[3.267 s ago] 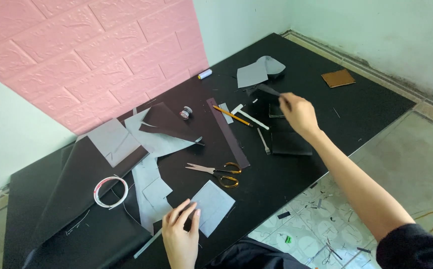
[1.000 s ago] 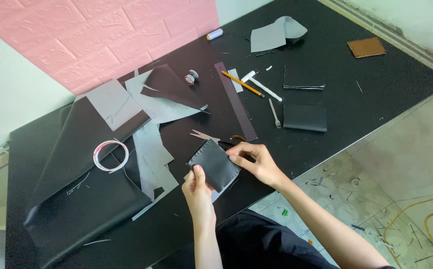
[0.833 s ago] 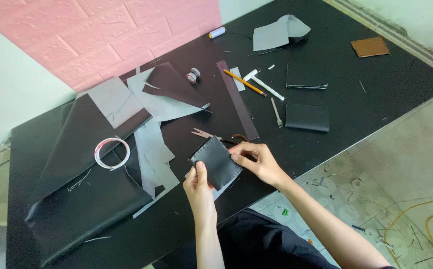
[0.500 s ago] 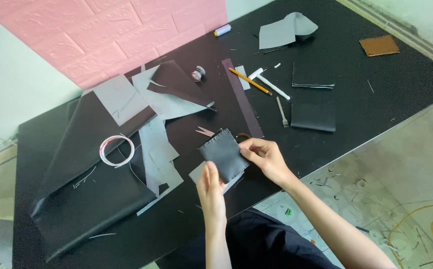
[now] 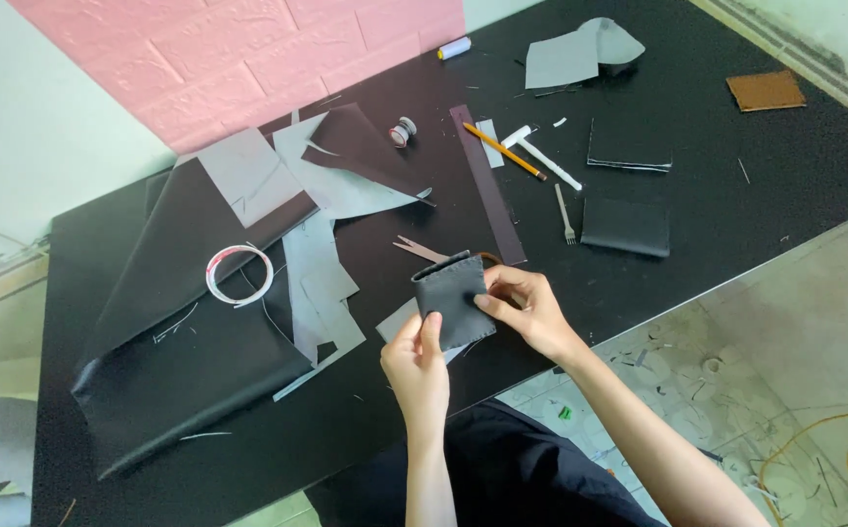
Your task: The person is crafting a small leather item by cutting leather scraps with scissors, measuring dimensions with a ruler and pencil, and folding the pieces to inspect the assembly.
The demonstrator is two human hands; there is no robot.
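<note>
Both hands pinch the dark leather piece [image 5: 451, 310] at frame centre above the table [image 5: 756, 185], left hand [image 5: 416, 369] gripping its lower edge, right hand [image 5: 526, 310] its right side; risk: slipping onto the scissors [image 5: 424, 251] just behind, since only fingertips hold it.

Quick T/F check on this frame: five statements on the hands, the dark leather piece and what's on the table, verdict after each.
1. Both hands hold the dark leather piece. True: left hand at its lower edge, right hand at its right side.
2. The tape ring lies right of the hands. False: it lies to their left, on the big dark sheet.
3. The pencil lies on the table, untouched. True.
4. The tan square is in the right hand. False: it lies at the table's far right corner.
5. The fork-like tool rests on the folded dark piece. False: it lies beside it.
</note>
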